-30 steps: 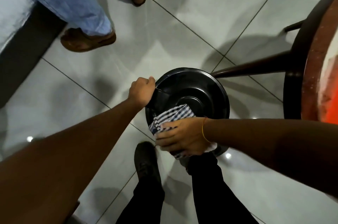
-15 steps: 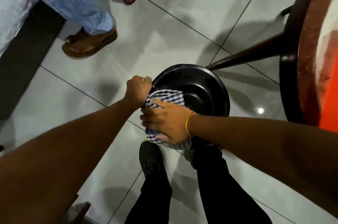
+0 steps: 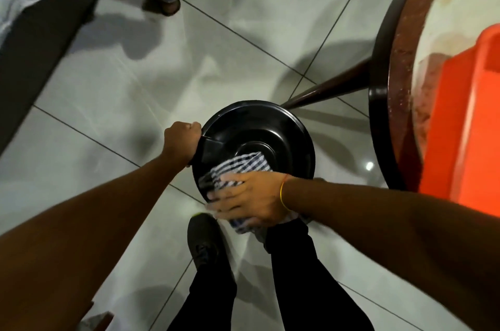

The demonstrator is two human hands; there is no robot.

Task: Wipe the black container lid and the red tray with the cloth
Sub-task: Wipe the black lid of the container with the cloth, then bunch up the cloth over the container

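A round black container lid (image 3: 281, 133) is held in the air above the tiled floor, its hollow side facing me. My left hand (image 3: 181, 140) grips the lid's left rim in a fist. My right hand (image 3: 251, 198) presses a blue-and-white checked cloth (image 3: 240, 167) flat against the lid's near part; the cloth hangs down below my palm. The red tray (image 3: 470, 119) rests on a round table at the right edge, partly cut off by the frame.
The round table (image 3: 403, 41) has a dark rim and a dark leg (image 3: 327, 89) slanting toward the lid. Another person's sandalled foot (image 3: 162, 3) stands on the floor at top left beside a dark strip. My own legs and shoe (image 3: 205, 241) are below the lid.
My right hand slid the cloth from the lid's left side down to its near edge. My left hand kept its grip. The other person stepped away toward the top.
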